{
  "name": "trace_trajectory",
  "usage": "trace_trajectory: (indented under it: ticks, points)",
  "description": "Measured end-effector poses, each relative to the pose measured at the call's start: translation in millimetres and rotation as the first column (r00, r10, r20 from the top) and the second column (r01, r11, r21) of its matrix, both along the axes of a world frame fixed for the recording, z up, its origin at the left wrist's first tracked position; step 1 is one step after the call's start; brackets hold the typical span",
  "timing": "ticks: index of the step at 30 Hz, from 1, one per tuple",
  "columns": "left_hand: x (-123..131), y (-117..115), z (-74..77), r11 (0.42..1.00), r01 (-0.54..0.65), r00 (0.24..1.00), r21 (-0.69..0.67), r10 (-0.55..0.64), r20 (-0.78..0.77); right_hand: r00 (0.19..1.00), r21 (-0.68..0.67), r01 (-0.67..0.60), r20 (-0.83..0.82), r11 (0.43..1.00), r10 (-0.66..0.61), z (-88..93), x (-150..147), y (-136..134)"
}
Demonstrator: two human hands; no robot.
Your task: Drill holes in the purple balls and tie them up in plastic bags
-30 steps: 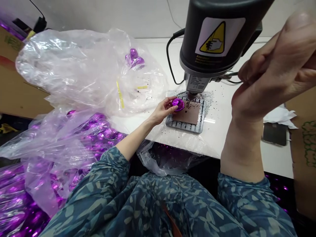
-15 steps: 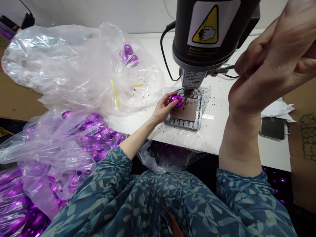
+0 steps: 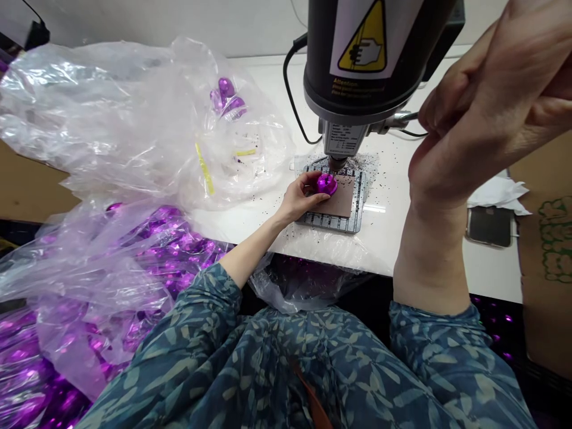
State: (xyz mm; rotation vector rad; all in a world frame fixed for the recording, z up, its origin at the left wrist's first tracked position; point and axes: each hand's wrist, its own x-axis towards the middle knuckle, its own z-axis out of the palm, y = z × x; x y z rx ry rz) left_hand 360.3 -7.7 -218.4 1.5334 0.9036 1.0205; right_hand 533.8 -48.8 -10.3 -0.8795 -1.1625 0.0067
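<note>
Between the thumb and fingers of my left hand point(image 3: 300, 196) is a shiny purple bauble point(image 3: 327, 184). It sits over a brown board point(image 3: 343, 205) on the slotted metal base point(image 3: 357, 221) of a black drill press point(image 3: 364, 98). The chuck point(image 3: 336, 163) is just above the bauble; whether a bit touches it I cannot tell. Raised at the right, my right hand point(image 3: 480, 119) is closed around the press's feed lever point(image 3: 410, 117), whose outer end is hidden by the fingers. Dark shavings lie scattered around the base.
A clear plastic bag point(image 3: 120, 113) with a few purple baubles point(image 3: 227, 98) lies at the left of the white table point(image 3: 268, 229). Below it, another bag point(image 3: 102, 262) bulges with purple baubles. A phone point(image 3: 490, 226), white paper point(image 3: 498, 193) and a cardboard box point(image 3: 547, 238) are at the right.
My left hand has shifted the bauble to the right over the board, closer under the chuck, covering the board's hole. My right hand keeps hold of the lever. The view has moved slightly.
</note>
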Motion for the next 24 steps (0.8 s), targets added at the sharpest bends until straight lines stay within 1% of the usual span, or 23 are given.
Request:
trace_trajectory:
  ticks: [2, 3, 6, 8, 9, 11, 13, 14, 17, 21, 24]
  points:
    - [2.7, -2.4, 1.8, 1.000, 0.014, 1.000, 0.018, -0.014, -0.002, 0.999, -0.023, 0.033, 0.005, 0.999, -0.033, -0.2, 1.4, 0.2]
    - [4.3, -4.0, 3.1, 0.999, 0.023, 1.000, 0.035, -0.022, -0.003, 0.999, -0.022, 0.030, 0.013, 0.999, -0.029, -0.4, 2.1, 1.1]
    - [9.3, -9.3, 7.0, 0.994, 0.037, 0.999, 0.107, -0.034, -0.028, 0.998, 0.043, -0.043, 0.042, 0.998, 0.041, -0.3, 2.2, 4.3]
    - [11.9, -12.0, 8.8, 0.988, 0.031, 0.999, 0.151, -0.024, -0.048, 0.998, 0.062, -0.047, 0.039, 0.997, 0.045, 0.4, 0.0, 3.8]
    - [12.7, -12.8, 9.4, 0.986, 0.027, 0.998, 0.164, -0.018, -0.056, 1.000, 0.055, -0.022, 0.020, 0.998, 0.021, 0.9, -1.7, 2.1]
    - [13.4, -13.5, 9.7, 0.985, 0.025, 0.998, 0.171, -0.014, -0.067, 0.999, -0.008, 0.023, -0.034, 1.000, -0.023, 1.2, -5.6, -4.0]
    - [13.2, -13.0, 9.1, 0.985, 0.033, 0.997, 0.168, -0.021, -0.074, 0.997, -0.046, 0.032, -0.072, 0.998, -0.036, -1.1, -9.1, -11.6]
    - [13.0, -12.6, 8.5, 0.985, 0.039, 0.997, 0.166, -0.027, -0.074, 0.997, -0.040, 0.028, -0.073, 0.999, -0.031, -3.6, -10.2, -14.8]
    - [12.3, -11.1, 5.8, 0.981, 0.056, 0.997, 0.183, -0.044, -0.066, 0.998, 0.082, 0.015, -0.057, 0.997, -0.010, -17.0, -9.8, -18.1]
    - [11.7, -10.2, 2.7, 0.972, 0.059, 0.993, 0.227, -0.033, -0.114, 0.998, 0.213, -0.064, -0.010, 0.975, 0.068, -37.7, -3.3, -11.6]
    - [11.2, -10.4, 1.4, 0.970, 0.056, 0.990, 0.236, -0.024, -0.138, 0.999, 0.265, -0.049, 0.017, 0.963, 0.047, -47.1, 1.0, -8.4]
